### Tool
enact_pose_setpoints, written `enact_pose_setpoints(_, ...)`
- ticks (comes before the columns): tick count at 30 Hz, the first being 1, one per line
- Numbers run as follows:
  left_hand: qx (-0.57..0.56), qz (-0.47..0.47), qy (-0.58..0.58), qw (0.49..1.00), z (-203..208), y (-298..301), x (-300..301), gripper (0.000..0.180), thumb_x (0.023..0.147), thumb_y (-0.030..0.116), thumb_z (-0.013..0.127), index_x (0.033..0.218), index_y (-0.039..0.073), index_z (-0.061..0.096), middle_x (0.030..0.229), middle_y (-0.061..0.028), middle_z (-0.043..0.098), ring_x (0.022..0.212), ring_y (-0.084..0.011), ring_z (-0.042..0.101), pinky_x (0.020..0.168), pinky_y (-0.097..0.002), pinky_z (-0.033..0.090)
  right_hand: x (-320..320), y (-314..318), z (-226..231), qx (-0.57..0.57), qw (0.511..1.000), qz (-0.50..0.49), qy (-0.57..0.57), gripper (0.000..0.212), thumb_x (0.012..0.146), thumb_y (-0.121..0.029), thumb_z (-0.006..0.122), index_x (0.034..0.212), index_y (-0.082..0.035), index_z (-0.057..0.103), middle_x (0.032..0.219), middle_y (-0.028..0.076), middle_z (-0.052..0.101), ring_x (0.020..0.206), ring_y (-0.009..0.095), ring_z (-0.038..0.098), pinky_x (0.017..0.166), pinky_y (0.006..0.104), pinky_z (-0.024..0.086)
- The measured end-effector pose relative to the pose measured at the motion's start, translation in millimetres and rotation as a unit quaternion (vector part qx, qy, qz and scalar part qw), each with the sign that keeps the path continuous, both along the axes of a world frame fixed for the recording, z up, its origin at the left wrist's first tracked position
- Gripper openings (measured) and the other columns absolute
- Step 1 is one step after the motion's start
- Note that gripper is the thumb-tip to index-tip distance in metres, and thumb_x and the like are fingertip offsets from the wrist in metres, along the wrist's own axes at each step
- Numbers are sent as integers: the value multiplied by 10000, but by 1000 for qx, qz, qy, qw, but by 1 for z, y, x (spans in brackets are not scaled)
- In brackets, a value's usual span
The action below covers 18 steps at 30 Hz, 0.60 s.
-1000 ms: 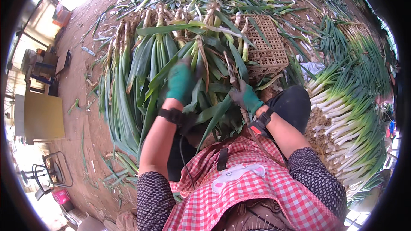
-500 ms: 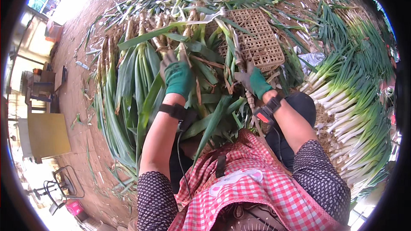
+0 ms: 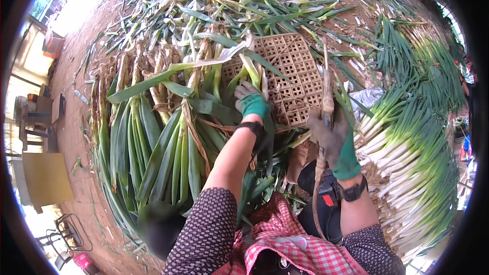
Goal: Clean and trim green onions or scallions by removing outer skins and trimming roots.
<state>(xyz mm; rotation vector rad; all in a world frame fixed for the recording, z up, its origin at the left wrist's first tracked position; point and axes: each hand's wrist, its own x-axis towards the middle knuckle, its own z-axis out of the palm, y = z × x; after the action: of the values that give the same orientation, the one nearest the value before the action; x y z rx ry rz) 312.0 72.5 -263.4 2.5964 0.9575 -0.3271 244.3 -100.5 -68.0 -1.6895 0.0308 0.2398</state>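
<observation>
My left hand (image 3: pixel 249 99), in a grey and green work glove, curls its fingers round a green onion stalk (image 3: pixel 249 69) at the left edge of an overturned beige plastic crate (image 3: pixel 293 56). Loose leaves partly hide the fingertips. In my right hand (image 3: pixel 333 137), gloved alike, is a mud-coloured blow gun (image 3: pixel 328 103) with a thin nozzle pointing away from me. Its hose (image 3: pixel 317 193) runs down past my knee. Left of the crate lies a heap of large unpeeled green onions (image 3: pixel 168 147), roots away from me and leaves toward me.
At the right lie rows of cleaned green onions (image 3: pixel 407 147) with white stems. Stripped leaves (image 3: pixel 224 7) cover the far floor. A yellowish panel (image 3: pixel 48 179) and a metal-framed chair (image 3: pixel 71 234) stand at the left. A crumpled silvery bag (image 3: pixel 367 97) lies right of the crate.
My left hand has moved right, from the heap to the crate's edge. My right hand has moved right and nearer to me, lifting the blow gun upright in view. The view has shifted.
</observation>
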Motion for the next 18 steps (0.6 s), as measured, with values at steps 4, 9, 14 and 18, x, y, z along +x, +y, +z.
enact_pose_setpoints(4, -101, 5, -48, 994, -8, 23, 14, 750, 714, 217, 721, 1296, -50, 331, 1244, -276, 460, 1010, -404, 609, 841, -455, 511, 2, 5, -1, -32, 994, 95, -37, 382, 794, -107, 685, 1119, -13, 509, 871, 23, 584, 721, 98, 560, 634, 238, 476)
enact_pose_setpoints(9, -57, -194, -56, 978, 47, 81, 43, 396, 728, 213, 690, 1069, 52, 570, 1082, -173, 644, 1013, -337, 630, 838, -400, 520, 1, -3, 9, -48, 994, 98, -30, 402, 774, -71, 673, 1133, -10, 502, 877, 54, 584, 726, 100, 560, 651, 249, 479)
enact_pose_setpoints(14, 167, -216, -135, 953, 67, 129, 67, 701, 718, 402, 702, 1302, 95, 466, 1478, -210, 277, 1399, -391, 188, 1139, -506, 136, -8, 0, 16, -15, 992, 125, -4, 436, 764, -38, 663, 1160, -13, 483, 900, 49, 569, 751, 77, 557, 702, 245, 481)
enact_pose_setpoints(18, 89, -121, 15, 989, 38, 89, 41, 987, 709, 505, 718, 1417, 16, 234, 1381, -243, 346, 1318, -397, 309, 1111, -482, 197, -6, 2, 7, 11, 994, 113, -1, 458, 763, -52, 670, 1176, -15, 476, 913, 56, 567, 749, 94, 560, 700, 271, 485)
